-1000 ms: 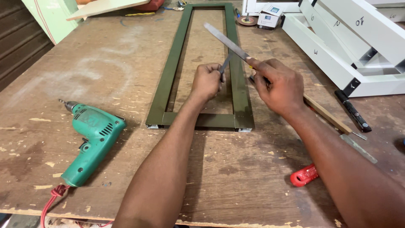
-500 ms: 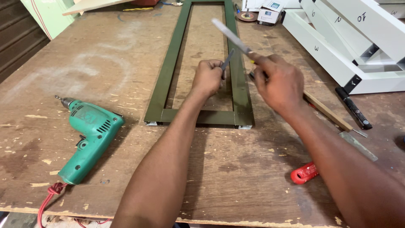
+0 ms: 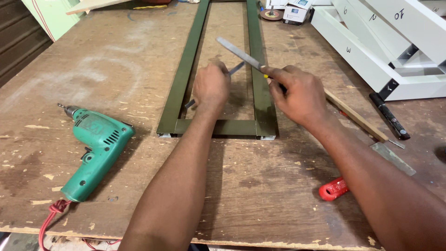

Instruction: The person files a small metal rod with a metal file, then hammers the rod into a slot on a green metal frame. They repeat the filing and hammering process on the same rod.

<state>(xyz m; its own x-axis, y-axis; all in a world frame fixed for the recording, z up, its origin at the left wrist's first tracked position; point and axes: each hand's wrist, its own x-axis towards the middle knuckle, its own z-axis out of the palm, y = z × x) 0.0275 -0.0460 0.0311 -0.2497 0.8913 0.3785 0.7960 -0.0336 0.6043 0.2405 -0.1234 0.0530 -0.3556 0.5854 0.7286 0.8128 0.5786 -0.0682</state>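
Observation:
A dark green rectangular metal frame (image 3: 181,79) lies flat on the wooden workbench (image 3: 260,186). My left hand (image 3: 211,86) is closed around a thin grey metal strip (image 3: 236,69) that pokes out both sides of the fist, over the inside of the frame. My right hand (image 3: 297,95) grips the handle end of a flat metal file (image 3: 239,53), whose blade points up and left above the frame's right rail.
A green electric drill (image 3: 95,148) with a red cord lies at the left. White frame pieces (image 3: 385,42) are stacked at the top right. A wooden stick (image 3: 355,116), a black marker (image 3: 389,116), a red-handled tool (image 3: 333,188) and a small box (image 3: 296,11) lie to the right.
My left hand has shifted left, towards the middle of the frame, with the thin strip. The file in my right hand has tilted slightly, staying over the right rail.

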